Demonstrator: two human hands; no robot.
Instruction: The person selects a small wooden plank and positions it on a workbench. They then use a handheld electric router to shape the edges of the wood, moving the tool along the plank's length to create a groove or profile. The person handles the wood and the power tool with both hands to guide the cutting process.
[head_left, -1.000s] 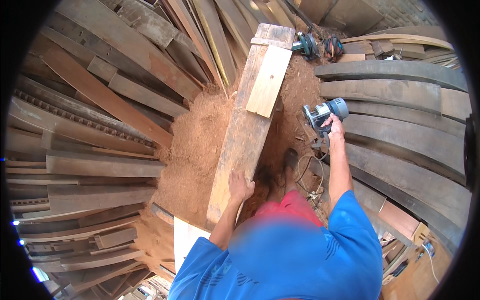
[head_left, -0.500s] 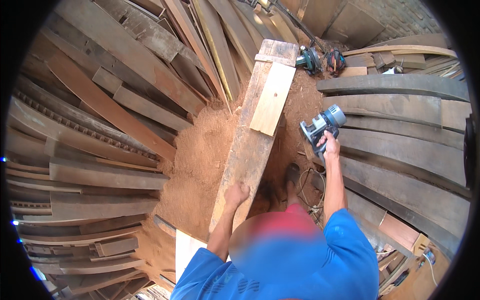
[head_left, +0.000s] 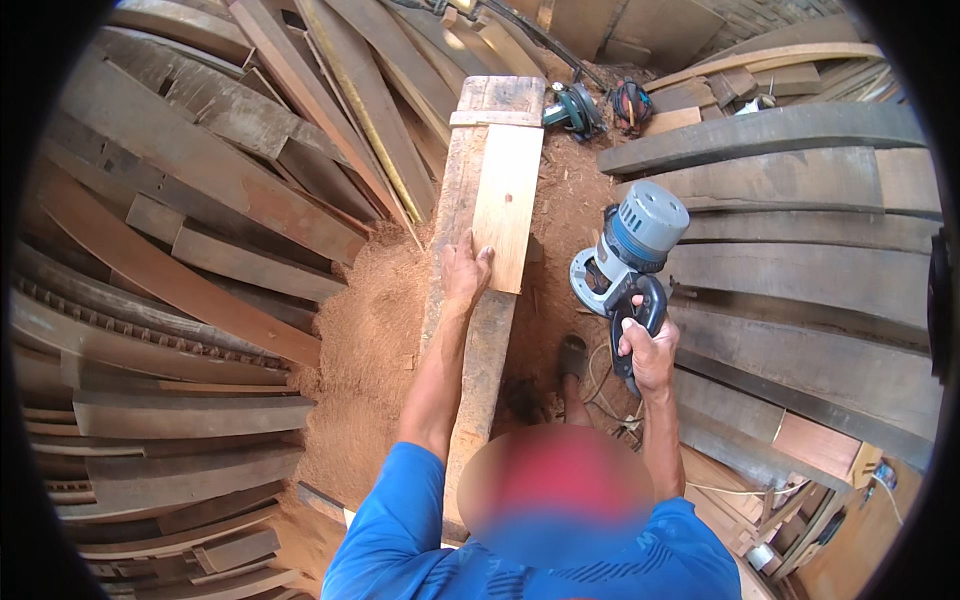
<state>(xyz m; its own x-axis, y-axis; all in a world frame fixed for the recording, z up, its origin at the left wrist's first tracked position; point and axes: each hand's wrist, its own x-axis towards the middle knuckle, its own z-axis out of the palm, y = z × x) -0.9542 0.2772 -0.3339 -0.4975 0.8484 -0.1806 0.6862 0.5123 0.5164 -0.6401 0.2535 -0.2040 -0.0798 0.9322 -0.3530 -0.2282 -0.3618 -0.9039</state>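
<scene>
Head view looks down on a long rough beam point(head_left: 478, 330) that runs away from the person over a heap of sawdust point(head_left: 375, 330). On the beam's far half lies a pale short board point(head_left: 508, 205), set lengthwise. The left hand point(head_left: 466, 272) rests flat on the beam, fingers spread, its fingertips touching the near left corner of the pale board; it grips nothing. To the right of the beam, clear of it, the right hand point(head_left: 648, 355) is closed tight round the black handle of a blue and grey power tool point(head_left: 628, 255), held up in the air with its round motor cap pointing away. Beyond the beam's far end sits a green machine point(head_left: 575, 108). Curved dark planks point(head_left: 800, 200) are stacked right of the beam, more point(head_left: 170, 250) on its left.
</scene>
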